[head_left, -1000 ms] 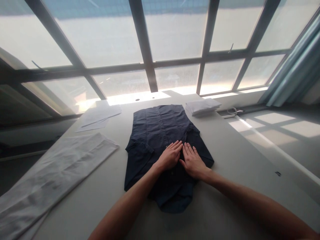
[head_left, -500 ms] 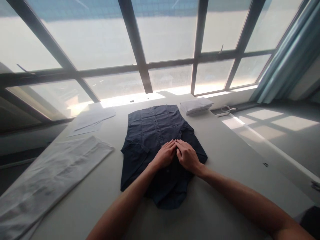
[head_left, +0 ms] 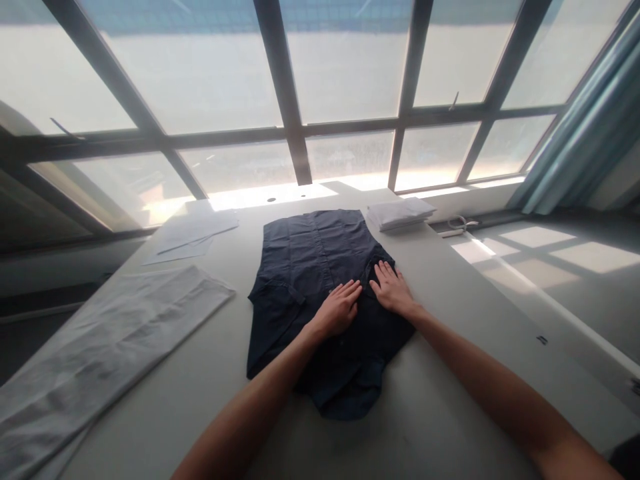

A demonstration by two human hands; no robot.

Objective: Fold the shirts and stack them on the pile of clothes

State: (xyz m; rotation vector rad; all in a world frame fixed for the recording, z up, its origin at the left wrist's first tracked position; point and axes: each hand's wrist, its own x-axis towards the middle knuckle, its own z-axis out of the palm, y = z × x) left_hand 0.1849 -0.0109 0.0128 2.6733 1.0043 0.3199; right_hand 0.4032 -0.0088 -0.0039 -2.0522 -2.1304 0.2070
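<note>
A dark navy shirt (head_left: pixel 320 243) lies spread on the white table (head_left: pixel 450 373), its collar end toward me and its sleeves folded in over the body. My left hand (head_left: pixel 337 309) rests flat on the middle of the shirt, near the button line, fingers stretched out. Farther right, my right hand (head_left: pixel 393 287) lies on the folded sleeve by the shirt's right edge, its fingers extended and slightly spread. Both palms face down on the cloth, and neither hand grips it.
Light grey folded cloth (head_left: pixel 115 347) covers the table's left side, with thin white sheets (head_left: pixel 193 237) behind it. A folded white stack (head_left: pixel 400 213) sits at the back right. Windows (head_left: pixel 350 73) rise behind the table; a blue curtain (head_left: pixel 575 133) hangs at right.
My right hand has moved right and away from me, from beside the left hand to the shirt's right edge. The left hand stays near the middle. The view has shifted slightly.
</note>
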